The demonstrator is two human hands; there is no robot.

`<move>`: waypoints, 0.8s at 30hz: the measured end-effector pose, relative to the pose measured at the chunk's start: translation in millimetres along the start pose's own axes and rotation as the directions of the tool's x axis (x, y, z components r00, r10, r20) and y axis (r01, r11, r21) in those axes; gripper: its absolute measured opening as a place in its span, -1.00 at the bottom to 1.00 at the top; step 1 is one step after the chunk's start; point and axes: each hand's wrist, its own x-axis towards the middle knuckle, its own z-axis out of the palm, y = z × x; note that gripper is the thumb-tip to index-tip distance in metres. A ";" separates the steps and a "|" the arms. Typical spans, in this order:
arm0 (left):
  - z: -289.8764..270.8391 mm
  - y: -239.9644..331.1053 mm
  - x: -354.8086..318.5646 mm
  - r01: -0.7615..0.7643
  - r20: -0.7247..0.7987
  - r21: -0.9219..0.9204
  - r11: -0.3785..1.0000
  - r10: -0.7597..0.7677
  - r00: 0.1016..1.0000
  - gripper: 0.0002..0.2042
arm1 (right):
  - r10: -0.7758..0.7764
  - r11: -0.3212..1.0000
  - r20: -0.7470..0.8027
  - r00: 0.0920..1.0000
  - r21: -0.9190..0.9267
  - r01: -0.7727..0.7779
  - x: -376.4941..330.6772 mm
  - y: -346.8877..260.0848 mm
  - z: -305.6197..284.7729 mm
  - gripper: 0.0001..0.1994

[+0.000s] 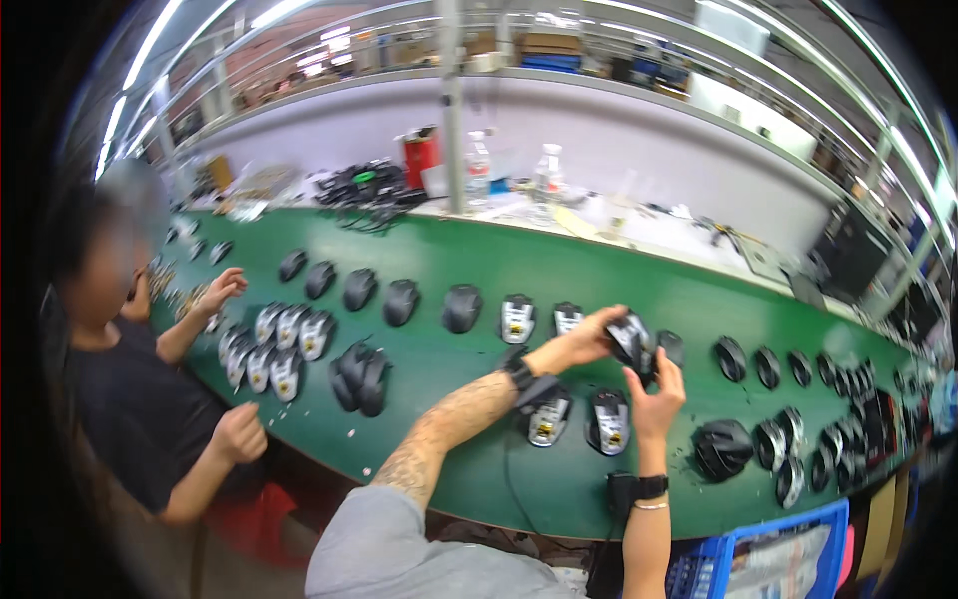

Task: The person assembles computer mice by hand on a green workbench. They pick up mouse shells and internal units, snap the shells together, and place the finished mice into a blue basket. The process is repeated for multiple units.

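My left hand [591,335] grips a black and silver computer mouse [629,341] by its upper side, held above the green table. My right hand [656,395] closes on the lower end of the same mouse, thumb and fingers around it. Just behind the right fingertips is a dark mouse shell [672,347]; whether they touch it I cannot tell. Below my hands lie two mouse bodies with silver inner parts, a left one [548,419] and a right one [608,421]. Farther back rests an opened silver mouse body [517,319].
Rows of black mouse shells [401,301] and silver bodies [284,373] cover the green table [439,429]. A pile of black shells [722,449] lies right. At the left, a co-worker's hands [238,435] are over the table. A blue crate [773,559] stands at the near right edge.
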 end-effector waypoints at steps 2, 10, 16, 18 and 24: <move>1.1 5.2 -14.6 0.055 -0.059 -0.010 0.998 -0.056 0.997 -0.71 | 0.023 0.999 -0.032 0.999 0.029 -0.022 0.4 -7.9 0.1 -0.43; 37.0 -8.9 -49.8 0.009 -0.218 0.262 0.965 0.050 0.975 -0.66 | 0.000 1.000 -0.012 1.000 -0.003 0.000 -2.5 -15.0 2.4 -0.46; 49.3 -21.3 -52.6 -0.025 -0.197 0.444 0.896 0.125 0.973 -0.65 | 0.084 0.996 0.030 0.996 0.023 -0.085 -0.2 -14.4 -1.7 -0.46; 57.2 -23.9 -55.1 -0.059 -0.165 0.566 0.823 0.182 0.969 -0.62 | 0.067 0.998 0.036 0.997 -0.001 -0.067 1.8 -15.1 -5.0 -0.47; 68.8 -24.1 -59.0 -0.155 -0.097 0.599 0.786 0.263 0.960 -0.39 | 0.025 0.999 0.059 0.998 -0.040 -0.023 4.5 -11.5 -9.7 -0.47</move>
